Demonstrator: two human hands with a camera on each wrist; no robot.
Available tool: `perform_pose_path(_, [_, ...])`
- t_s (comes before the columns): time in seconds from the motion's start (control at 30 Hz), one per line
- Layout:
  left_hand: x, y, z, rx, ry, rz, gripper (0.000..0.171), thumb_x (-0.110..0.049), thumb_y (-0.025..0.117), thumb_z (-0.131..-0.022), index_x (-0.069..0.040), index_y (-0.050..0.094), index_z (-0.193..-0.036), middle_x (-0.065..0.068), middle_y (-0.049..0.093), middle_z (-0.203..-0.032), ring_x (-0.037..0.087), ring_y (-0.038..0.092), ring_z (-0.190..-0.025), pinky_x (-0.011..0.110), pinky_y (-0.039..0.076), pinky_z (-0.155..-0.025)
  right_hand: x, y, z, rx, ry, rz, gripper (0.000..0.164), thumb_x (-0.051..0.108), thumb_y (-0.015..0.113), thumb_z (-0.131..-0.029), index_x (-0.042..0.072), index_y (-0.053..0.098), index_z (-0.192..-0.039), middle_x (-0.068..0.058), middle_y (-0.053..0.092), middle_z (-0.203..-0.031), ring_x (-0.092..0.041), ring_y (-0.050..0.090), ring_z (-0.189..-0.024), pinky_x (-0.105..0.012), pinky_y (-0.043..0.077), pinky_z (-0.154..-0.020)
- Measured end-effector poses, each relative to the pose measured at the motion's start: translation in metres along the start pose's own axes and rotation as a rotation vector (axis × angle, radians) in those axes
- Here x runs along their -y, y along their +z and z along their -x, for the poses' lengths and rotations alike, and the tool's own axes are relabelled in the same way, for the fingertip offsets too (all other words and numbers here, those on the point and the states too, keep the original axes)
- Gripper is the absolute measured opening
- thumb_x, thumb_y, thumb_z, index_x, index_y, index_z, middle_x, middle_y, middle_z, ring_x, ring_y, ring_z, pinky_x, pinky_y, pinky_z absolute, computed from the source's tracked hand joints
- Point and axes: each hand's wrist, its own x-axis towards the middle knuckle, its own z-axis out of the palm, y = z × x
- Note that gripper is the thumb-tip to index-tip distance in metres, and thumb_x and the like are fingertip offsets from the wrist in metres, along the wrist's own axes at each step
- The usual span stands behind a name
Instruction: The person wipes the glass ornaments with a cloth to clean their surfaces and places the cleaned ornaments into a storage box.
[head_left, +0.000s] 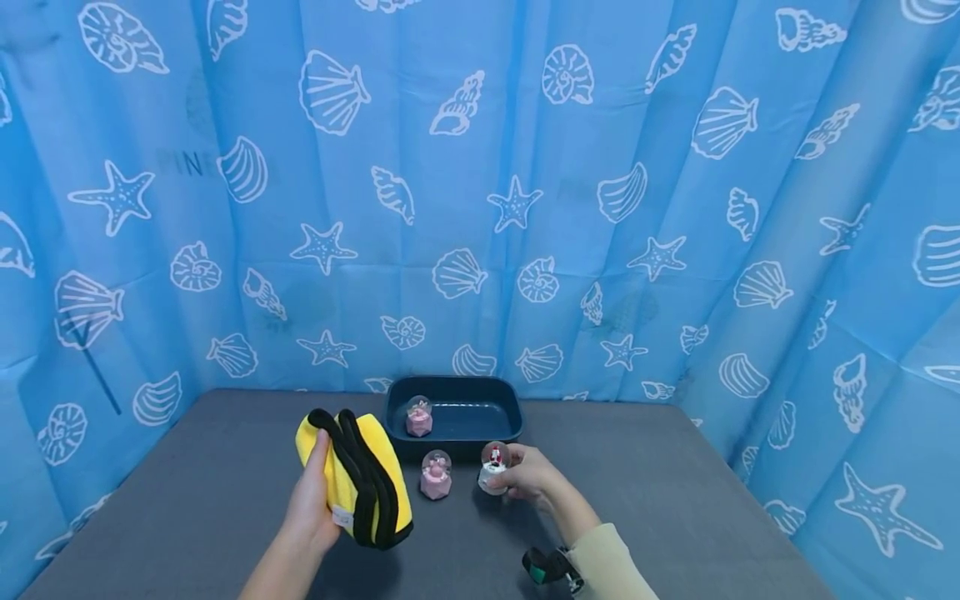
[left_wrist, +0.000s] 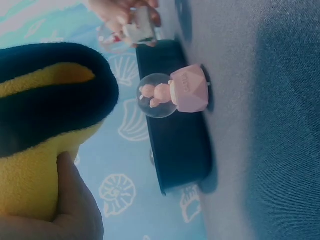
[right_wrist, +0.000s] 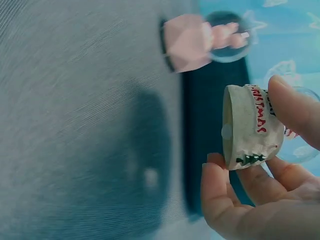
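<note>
My left hand (head_left: 317, 500) grips a folded yellow cloth (head_left: 390, 467) with black edging, held up over the table's left half. Between the thumb and fingers of my right hand (head_left: 536, 479) is a white Christmas snow globe (head_left: 492, 479) with a small red figure inside. The right wrist view shows its white base (right_wrist: 252, 127) with red lettering, lifted off the table. A pink snow globe (head_left: 436, 477) stands upright on the table between my hands. Another pink snow globe (head_left: 419, 418) sits in the left part of the dark blue tray (head_left: 480, 439).
The tray stands at the back of the grey table (head_left: 615, 475), close to the blue shell-print curtain (head_left: 480, 208). A black strap with a green patch (head_left: 546, 567) is at my right wrist.
</note>
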Motion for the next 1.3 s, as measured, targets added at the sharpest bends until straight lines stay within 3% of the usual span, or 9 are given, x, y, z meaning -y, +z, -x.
perform_pose_path(0.2, [0.001, 0.003, 0.0, -0.01, 0.022, -0.022, 0.031, -0.061, 0.054, -0.089, -0.031, 0.063, -0.095, -0.014, 0.062, -0.086, 0.002, 0.062, -0.08, 0.016, 0.049, -0.074, 0.011, -0.002, 0.014, 0.011, -0.037, -0.031, 0.042, 0.006, 0.08, -0.078, -0.004, 0.061, -0.115, -0.011, 0.065, -0.1, -0.022, 0.058, -0.082, -0.027, 0.049, -0.061])
perform_pose_path(0.4, [0.001, 0.005, 0.003, 0.031, -0.026, 0.06, 0.034, -0.062, 0.052, -0.09, -0.03, 0.061, -0.096, -0.012, 0.065, -0.088, 0.003, 0.064, -0.082, 0.018, 0.051, -0.076, 0.023, 0.0, 0.027, 0.015, -0.101, -0.032, 0.041, 0.011, 0.079, -0.08, -0.003, 0.062, -0.114, -0.01, 0.066, -0.101, -0.022, 0.058, -0.087, -0.032, 0.05, -0.068])
perform_pose_path(0.77, [0.003, 0.008, 0.004, 0.061, -0.07, 0.038, 0.049, -0.072, 0.048, -0.085, -0.027, 0.066, -0.091, -0.009, 0.068, -0.085, 0.006, 0.066, -0.081, 0.02, 0.052, -0.075, 0.037, 0.0, 0.039, 0.044, -0.201, -0.103, 0.039, 0.014, 0.076, -0.083, -0.005, 0.062, -0.114, -0.008, 0.068, -0.097, -0.017, 0.057, -0.079, -0.027, 0.045, -0.062])
perform_pose_path(1.07, [0.004, 0.014, 0.002, 0.09, -0.095, 0.126, 0.054, -0.073, 0.052, -0.082, -0.023, 0.071, -0.088, -0.009, 0.071, -0.088, 0.006, 0.069, -0.085, 0.02, 0.052, -0.081, 0.048, 0.003, 0.047, 0.051, -0.221, -0.11, 0.028, 0.025, 0.07, -0.088, 0.0, 0.06, -0.096, -0.005, 0.062, -0.09, -0.017, 0.054, -0.081, -0.028, 0.046, -0.066])
perform_pose_path(1.17, [0.005, 0.014, 0.0, 0.091, -0.086, 0.107, 0.053, -0.073, 0.05, -0.083, -0.024, 0.069, -0.089, -0.009, 0.071, -0.087, 0.006, 0.069, -0.084, 0.02, 0.052, -0.079, 0.05, 0.005, 0.05, 0.068, -0.229, -0.131, 0.026, 0.026, 0.067, -0.09, 0.002, 0.057, -0.09, -0.005, 0.058, -0.087, -0.017, 0.052, -0.08, -0.03, 0.047, -0.069])
perform_pose_path(1.3, [0.008, 0.015, -0.001, 0.091, -0.048, 0.027, 0.053, -0.074, 0.046, -0.085, -0.026, 0.066, -0.092, -0.01, 0.069, -0.086, 0.006, 0.068, -0.082, 0.02, 0.052, -0.076, 0.052, 0.008, 0.053, 0.129, -0.262, -0.19, 0.031, 0.027, 0.062, -0.093, -0.003, 0.057, -0.1, -0.006, 0.058, -0.092, -0.016, 0.055, -0.082, -0.032, 0.052, -0.076])
